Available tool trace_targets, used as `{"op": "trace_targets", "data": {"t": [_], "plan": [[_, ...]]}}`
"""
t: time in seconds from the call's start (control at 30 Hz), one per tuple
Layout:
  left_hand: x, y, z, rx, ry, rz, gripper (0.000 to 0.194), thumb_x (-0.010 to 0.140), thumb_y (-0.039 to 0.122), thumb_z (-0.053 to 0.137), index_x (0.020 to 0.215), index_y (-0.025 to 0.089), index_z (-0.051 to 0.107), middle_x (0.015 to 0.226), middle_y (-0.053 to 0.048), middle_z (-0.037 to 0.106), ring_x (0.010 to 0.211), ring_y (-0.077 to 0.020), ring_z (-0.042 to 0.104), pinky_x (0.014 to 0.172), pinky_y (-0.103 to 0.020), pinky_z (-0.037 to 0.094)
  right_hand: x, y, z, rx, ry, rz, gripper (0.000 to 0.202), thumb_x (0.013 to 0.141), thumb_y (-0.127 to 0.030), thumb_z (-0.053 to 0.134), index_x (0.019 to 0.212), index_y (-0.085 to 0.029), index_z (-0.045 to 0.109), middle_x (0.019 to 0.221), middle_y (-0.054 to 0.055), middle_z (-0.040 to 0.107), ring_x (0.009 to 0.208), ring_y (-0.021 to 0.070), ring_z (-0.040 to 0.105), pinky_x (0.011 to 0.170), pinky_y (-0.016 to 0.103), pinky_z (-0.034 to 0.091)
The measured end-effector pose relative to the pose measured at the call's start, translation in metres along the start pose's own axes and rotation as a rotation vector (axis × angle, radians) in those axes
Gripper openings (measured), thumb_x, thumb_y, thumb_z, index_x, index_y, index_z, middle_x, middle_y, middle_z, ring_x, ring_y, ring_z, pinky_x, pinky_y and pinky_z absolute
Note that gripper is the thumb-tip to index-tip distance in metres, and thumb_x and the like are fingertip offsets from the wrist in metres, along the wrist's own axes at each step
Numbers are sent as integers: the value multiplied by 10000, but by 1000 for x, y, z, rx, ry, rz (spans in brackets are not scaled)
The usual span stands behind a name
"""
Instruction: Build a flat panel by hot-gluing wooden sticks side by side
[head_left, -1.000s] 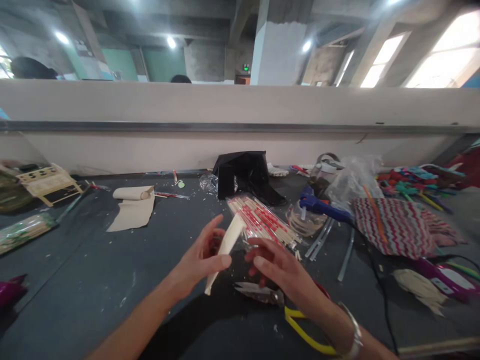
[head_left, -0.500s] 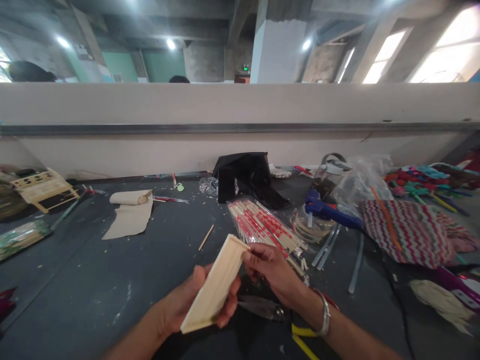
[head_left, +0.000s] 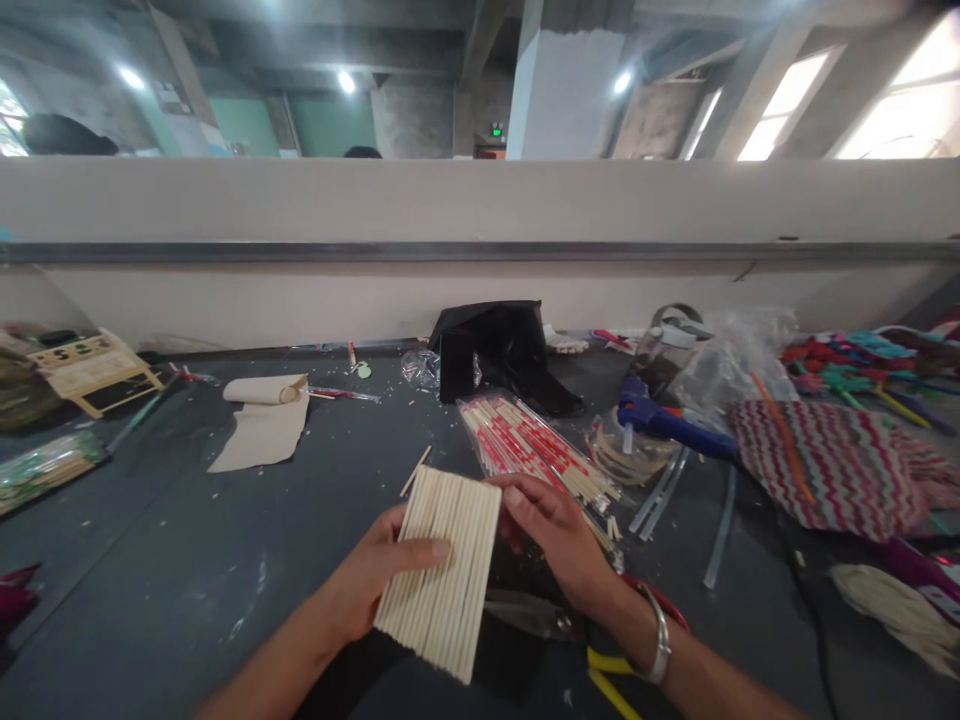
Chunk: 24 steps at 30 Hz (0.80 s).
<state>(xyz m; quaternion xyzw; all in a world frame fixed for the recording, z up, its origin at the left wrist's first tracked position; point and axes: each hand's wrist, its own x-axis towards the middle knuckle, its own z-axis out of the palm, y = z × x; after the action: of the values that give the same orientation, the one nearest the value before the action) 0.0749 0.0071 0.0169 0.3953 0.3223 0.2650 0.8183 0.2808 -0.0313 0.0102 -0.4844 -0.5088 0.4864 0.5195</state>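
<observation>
A pale panel of wooden sticks (head_left: 457, 560), laid side by side, is held tilted above the dark table (head_left: 187, 560). My left hand (head_left: 382, 570) grips its left side, thumb flat across the sticks and the other fingers hidden behind. At the upper right corner, my right hand (head_left: 551, 530) pinches the panel's edge between thumb and fingers. Below my right hand lie scissors (head_left: 536, 612), partly covered by the hand and wrist. Just beyond the panel is a loose stick (head_left: 416, 470). Packs of red-marked sticks (head_left: 525, 440) lie behind my right hand.
A blue glue gun (head_left: 667, 420) and clear glue sticks (head_left: 720, 525) lie to the right, near a striped knitted cloth (head_left: 825, 465). Black cloth (head_left: 495, 345) sits against the partition (head_left: 300, 200). Leftward are a partly rolled beige sheet (head_left: 262, 430) and a small wooden model (head_left: 97, 370).
The panel has turned from a narrow, nearly edge-on view to showing its ribbed stick face. My left thumb now lies across that face, and my right hand remains at the upper corner.
</observation>
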Motion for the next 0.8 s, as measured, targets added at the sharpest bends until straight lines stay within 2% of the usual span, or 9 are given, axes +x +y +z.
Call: {"op": "trace_targets", "data": {"t": [0.1,0.17,0.27,0.37,0.5,0.6,0.7,0.8], "plan": [[-3,1,5,79,-68,-33,400,615,259,798,977,148,668,852,-68,717,696,-182,663,654,-291,520,-2,-2,-1,43,-32,12,362,856,-511,529,989,-210,682,707,3,596,584,110,498,529,226,414],[-4,-1,5,125,-93,-46,395,618,277,799,967,147,667,836,-57,712,688,-169,654,656,-283,513,-2,-3,-1,27,-45,48,333,815,-499,591,918,-201,699,717,7,620,589,110,508,531,225,417],[-1,-5,3,203,-88,-43,384,633,309,790,957,149,661,828,-44,701,695,-161,640,658,-278,501,0,-6,-1,-106,-23,55,232,749,-421,680,786,-193,702,697,1,649,622,123,545,576,235,438],[1,-8,1,252,-96,-37,403,646,330,780,984,153,651,862,-46,697,738,-173,638,689,-294,497,0,-8,1,-215,10,2,174,762,-362,665,745,-191,697,705,3,667,665,138,573,617,245,449],[0,-6,1,268,-134,-21,392,667,333,766,999,157,657,890,-44,699,767,-168,635,709,-287,495,-2,-8,1,-316,76,-101,188,802,-330,615,693,-182,655,665,-4,623,644,131,543,600,241,420],[-1,-4,1,260,-157,-41,387,659,335,771,984,153,666,875,-50,709,745,-168,643,699,-287,501,0,-6,-7,-363,220,-180,237,840,-348,564,671,-182,577,614,-22,533,591,114,474,564,234,380],[-2,-3,1,240,-105,-77,389,634,333,788,958,153,668,856,-55,718,713,-174,652,677,-295,511,5,-1,-14,-326,327,-158,339,899,-411,458,637,-198,471,550,-44,437,522,104,417,512,232,345],[-1,-4,0,237,-104,-102,401,628,332,790,961,147,665,849,-58,715,702,-179,655,664,-296,512,7,3,-13,-285,242,-78,397,909,-471,413,630,-196,478,547,-36,462,490,103,426,482,233,349]]}}
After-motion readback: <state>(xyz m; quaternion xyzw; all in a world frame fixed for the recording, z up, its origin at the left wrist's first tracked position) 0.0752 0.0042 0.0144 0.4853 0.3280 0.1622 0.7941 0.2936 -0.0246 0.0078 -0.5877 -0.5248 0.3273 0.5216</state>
